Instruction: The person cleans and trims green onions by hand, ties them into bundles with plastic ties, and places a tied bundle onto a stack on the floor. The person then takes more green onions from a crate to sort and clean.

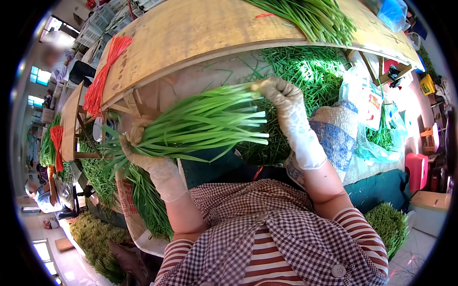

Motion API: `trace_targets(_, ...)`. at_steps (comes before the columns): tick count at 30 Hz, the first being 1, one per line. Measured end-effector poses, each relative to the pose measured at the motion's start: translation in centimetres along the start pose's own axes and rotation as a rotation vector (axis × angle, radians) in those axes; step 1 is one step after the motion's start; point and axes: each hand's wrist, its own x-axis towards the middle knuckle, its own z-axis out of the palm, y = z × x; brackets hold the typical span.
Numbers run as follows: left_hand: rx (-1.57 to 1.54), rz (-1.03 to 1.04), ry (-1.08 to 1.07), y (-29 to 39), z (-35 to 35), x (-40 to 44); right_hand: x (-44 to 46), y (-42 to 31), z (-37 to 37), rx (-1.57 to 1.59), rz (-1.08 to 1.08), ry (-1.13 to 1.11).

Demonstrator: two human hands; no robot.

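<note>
Stretched between my hands above my lap is a bunch of garlic chives [205,121], its long flat green leaves to the left and pale cut ends to the right. My left hand [138,148], in a soiled whitish glove, is closed around the leafy end. At the other side my right hand [282,95], gloved the same way, pinches the pale tips of some upper stalks. Several lower stalks fan out below that hand, their white ends free. Part of my left fingers is hidden by leaves.
A wooden table [191,38] curves ahead, bearing red ties [112,71] and another chive bundle [310,19]. Loose green leaves [310,71] cover the floor beneath. Plastic bags [377,114] stand right. A sack of greens [145,200] sits left, and another person [45,195] is farther left.
</note>
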Motion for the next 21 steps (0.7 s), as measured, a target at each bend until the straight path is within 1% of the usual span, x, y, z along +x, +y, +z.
trace_targets(1,-0.042,-0.037,-0.047,-0.3,0.4,0.1,0.2,-0.1,-0.4,0.013,-0.056,0.032)
trace_targets(2,-0.065,-0.064,0.096,-0.6,0.8,-0.9,0.8,-0.4,-0.8,0.178,-0.115,0.067)
trace_targets(3,-0.004,-0.046,0.069,0.3,-0.4,-0.8,1.7,-0.9,-1.8,0.495,-0.043,0.216)
trace_targets(4,0.059,-0.028,0.041,2.1,-2.9,-0.1,2.8,-0.1,-6.0,0.577,-0.101,0.071)
trace_targets(5,0.136,-0.057,-0.011,3.0,-3.8,0.2,3.5,0.9,-9.4,0.657,-0.16,-0.074)
trace_targets(6,0.215,-0.082,-0.065,3.9,-4.7,0.6,2.5,-1.0,-8.4,0.034,-0.094,0.178)
trace_targets(7,0.294,-0.103,-0.121,4.8,-5.7,0.9,1.7,-1.9,-6.4,-0.162,-0.146,0.124)
trace_targets(8,0.354,-0.005,-0.066,4.6,-6.3,1.1,1.0,-2.4,-3.7,-0.361,-0.196,0.067)
trace_targets(9,0.414,0.094,-0.007,4.5,-6.9,1.1,0.4,-2.7,-3.1,-0.366,-0.035,0.003)
trace_targets(10,0.351,0.09,-0.043,4.7,-7.3,1.1,-0.2,-3.1,-2.5,-0.382,0.126,-0.061)
trace_targets(11,0.288,0.083,-0.078,4.8,-7.8,1.2,-0.4,-3.3,-2.8,-0.384,0.267,-0.18)
trace_targets(12,0.099,-0.027,-0.208,4.7,-7.0,1.3,-0.5,-3.1,-2.5,-0.401,0.305,-0.224)
trace_targets(13,0.101,-0.039,-0.193,4.3,-6.4,1.1,-0.4,-2.7,-2.0,-0.419,0.34,-0.267)
trace_targets(15,0.106,-0.062,-0.164,2.9,-4.6,0.6,-0.7,-1.6,-0.7,-0.419,0.346,-0.275)
trace_targets(16,-0.034,-0.11,-0.146,2.2,-3.8,0.5,-0.7,-1.8,-0.2,-0.465,0.357,-0.329)
trace_targets(17,-0.075,-0.137,-0.103,1.6,-2.9,0.2,-0.5,0.2,-0.1,-0.321,0.35,-0.39)
trace_targets(19,-0.16,-0.186,-0.012,0.2,-0.9,-0.5,-0.5,1.3,1.1,-0.103,0.592,-0.27)
trace_targets(20,-0.183,-0.171,-0.007,-0.3,-0.7,-0.6,-0.6,1.4,1.4,-0.252,0.519,-0.28)
trace_targets(21,-0.194,-0.166,-0.003,-0.4,-0.6,-0.6,-0.7,1.6,1.2,-0.299,0.481,-0.332)
